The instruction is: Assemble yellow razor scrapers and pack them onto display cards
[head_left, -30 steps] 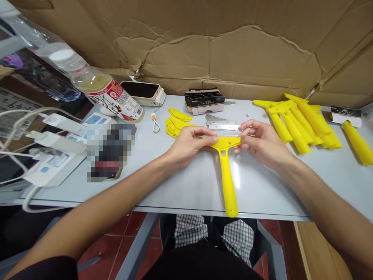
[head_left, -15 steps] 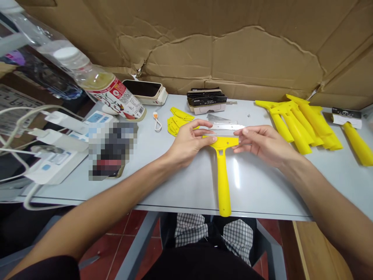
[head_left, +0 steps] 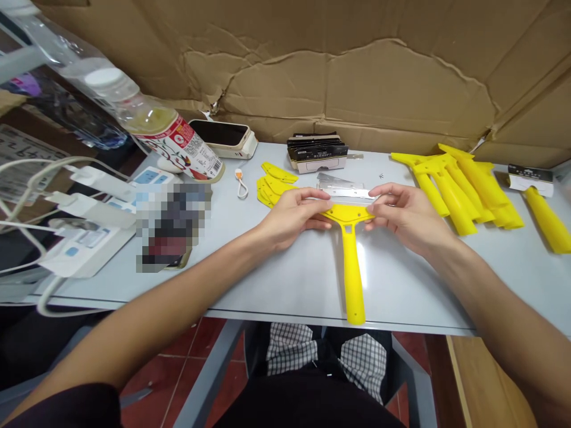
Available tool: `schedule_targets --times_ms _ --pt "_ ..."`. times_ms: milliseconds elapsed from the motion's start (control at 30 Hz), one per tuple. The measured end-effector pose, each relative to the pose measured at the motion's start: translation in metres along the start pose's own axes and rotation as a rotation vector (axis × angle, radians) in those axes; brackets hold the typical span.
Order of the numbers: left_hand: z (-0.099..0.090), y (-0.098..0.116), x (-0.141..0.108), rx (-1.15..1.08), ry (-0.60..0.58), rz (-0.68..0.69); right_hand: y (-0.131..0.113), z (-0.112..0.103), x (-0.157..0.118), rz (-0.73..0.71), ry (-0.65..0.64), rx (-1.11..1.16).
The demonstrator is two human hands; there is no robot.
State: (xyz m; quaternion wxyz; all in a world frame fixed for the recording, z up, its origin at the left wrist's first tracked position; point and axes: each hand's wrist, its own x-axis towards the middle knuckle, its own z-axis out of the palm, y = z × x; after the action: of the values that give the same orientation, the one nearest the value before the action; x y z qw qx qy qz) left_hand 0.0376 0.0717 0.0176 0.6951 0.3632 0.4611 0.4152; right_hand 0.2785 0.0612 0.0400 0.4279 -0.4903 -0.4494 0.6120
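Note:
A yellow scraper (head_left: 354,267) lies between my hands, its head towards the back and its handle pointing at me. My left hand (head_left: 298,217) pinches the left end of the head, thumb on top and fingers beneath. At the opposite end my right hand (head_left: 399,215) grips the head between thumb and fingers. A shiny metal blade strip with small holes (head_left: 348,193) shows along the head's far edge; I cannot tell how it is seated. Loose metal blades (head_left: 332,181) lie just behind. Left of my left hand are several flat yellow plates (head_left: 277,185).
Black-and-white blade packets in a small box (head_left: 317,156) stand at the back. Several yellow scraper handles (head_left: 459,187) are piled at right, near small screws (head_left: 381,176). At left are a drink bottle (head_left: 178,142), phone (head_left: 223,138), blurred-out object (head_left: 172,229) and power strip (head_left: 89,246).
The scraper has shifted slightly right, its handle now straighter. My fingers have moved closer onto the two ends of its head, and the metal strip sits lower against it.

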Motion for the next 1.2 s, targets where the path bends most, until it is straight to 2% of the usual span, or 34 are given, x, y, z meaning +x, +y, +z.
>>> schedule_targets --times_ms 133,600,833,1033,1133,1200 --pt "-0.002 0.007 0.001 0.031 -0.047 -0.051 0.0 -0.003 0.002 -0.004 0.009 0.009" --pt "0.003 0.009 -0.004 0.074 -0.007 -0.008 0.0 -0.001 -0.001 -0.058 0.007 -0.062" --pt "0.002 0.012 -0.003 0.185 -0.02 -0.13 -0.001 -0.002 0.0 -0.078 0.033 -0.046" --pt "0.0 0.014 -0.003 0.207 -0.027 -0.082 0.001 -0.005 0.004 -0.066 0.012 -0.06" --pt "-0.001 0.014 -0.002 0.216 -0.01 -0.066 -0.005 -0.009 0.004 -0.023 -0.047 -0.167" --pt "-0.002 0.014 0.0 0.231 0.003 -0.064 -0.014 -0.016 0.003 -0.05 -0.048 -0.337"
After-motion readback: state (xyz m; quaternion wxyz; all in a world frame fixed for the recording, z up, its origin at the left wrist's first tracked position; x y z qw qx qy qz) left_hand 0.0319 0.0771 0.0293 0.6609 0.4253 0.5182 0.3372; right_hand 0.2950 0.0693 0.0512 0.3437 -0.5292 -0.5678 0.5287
